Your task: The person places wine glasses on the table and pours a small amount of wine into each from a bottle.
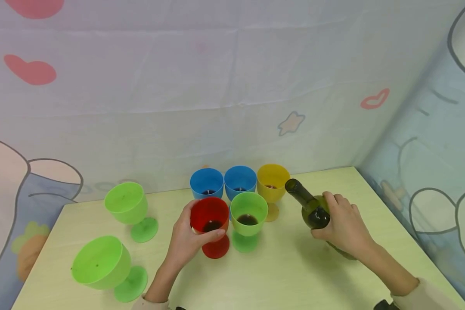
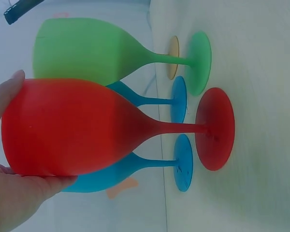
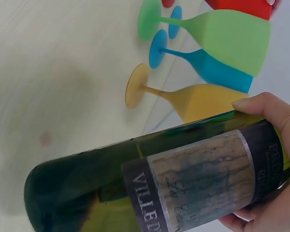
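A red goblet (image 1: 215, 249) with dark liquid inside stands on the table, its bowl held between the thumb and fingers of my left hand (image 1: 186, 241). Touching or nearly touching it on the right is a green goblet (image 1: 249, 211), also with dark liquid. My right hand (image 1: 345, 224) grips a dark green bottle (image 3: 87, 183) with a label; in the head view its neck tilts up and left toward the yellow goblet (image 1: 273, 185). Behind stand two blue goblets (image 1: 206, 183), each with a little dark liquid, as in the yellow one.
Two more green goblets stand at the left of the table (image 1: 294, 284), one at the back (image 1: 128, 206) and one nearer the front (image 1: 102, 265). A printed cloth (image 1: 170, 86) hangs behind the table and along its right side.
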The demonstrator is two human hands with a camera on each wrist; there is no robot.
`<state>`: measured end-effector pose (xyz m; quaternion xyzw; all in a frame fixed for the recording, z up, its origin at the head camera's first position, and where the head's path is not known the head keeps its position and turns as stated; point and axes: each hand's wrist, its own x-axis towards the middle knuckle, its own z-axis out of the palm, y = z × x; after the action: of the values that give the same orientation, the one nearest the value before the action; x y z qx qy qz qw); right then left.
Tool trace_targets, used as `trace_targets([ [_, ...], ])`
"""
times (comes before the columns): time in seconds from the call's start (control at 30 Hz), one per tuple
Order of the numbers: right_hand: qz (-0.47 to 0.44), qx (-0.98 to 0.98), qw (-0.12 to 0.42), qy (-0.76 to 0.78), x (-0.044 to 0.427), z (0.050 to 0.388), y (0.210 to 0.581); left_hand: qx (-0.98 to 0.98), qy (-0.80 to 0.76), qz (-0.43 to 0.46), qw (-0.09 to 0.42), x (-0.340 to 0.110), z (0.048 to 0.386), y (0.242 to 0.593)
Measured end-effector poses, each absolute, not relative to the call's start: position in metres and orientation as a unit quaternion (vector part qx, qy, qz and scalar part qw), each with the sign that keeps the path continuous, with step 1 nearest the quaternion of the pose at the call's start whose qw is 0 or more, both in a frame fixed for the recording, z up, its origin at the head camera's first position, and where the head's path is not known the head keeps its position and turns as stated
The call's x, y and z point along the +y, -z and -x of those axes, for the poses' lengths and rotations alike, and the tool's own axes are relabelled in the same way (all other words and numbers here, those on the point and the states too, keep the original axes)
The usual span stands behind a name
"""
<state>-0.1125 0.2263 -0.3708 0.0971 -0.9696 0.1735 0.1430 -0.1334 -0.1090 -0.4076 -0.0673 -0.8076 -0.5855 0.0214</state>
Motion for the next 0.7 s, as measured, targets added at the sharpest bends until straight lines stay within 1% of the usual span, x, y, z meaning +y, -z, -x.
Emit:
trace_targets([
  [0.23, -0.069, -0.959, 0.140, -0.238, 0.232, 0.116, 0.373, -0.805, 0.588, 0.080, 0.026, -0.110, 0.137, 0.409],
  [0.43, -0.066, -0.950, 0.146, -0.269, 0.235, 0.119, 0.375, -0.807, 0.584, 0.083, 0.026, -0.109, 0.138, 0.409],
  [0.7, -0.049, -0.940, 0.130, -0.312, 0.243, 0.123, 0.380, -0.806, 0.584, 0.087, 0.027, -0.110, 0.138, 0.410],
])
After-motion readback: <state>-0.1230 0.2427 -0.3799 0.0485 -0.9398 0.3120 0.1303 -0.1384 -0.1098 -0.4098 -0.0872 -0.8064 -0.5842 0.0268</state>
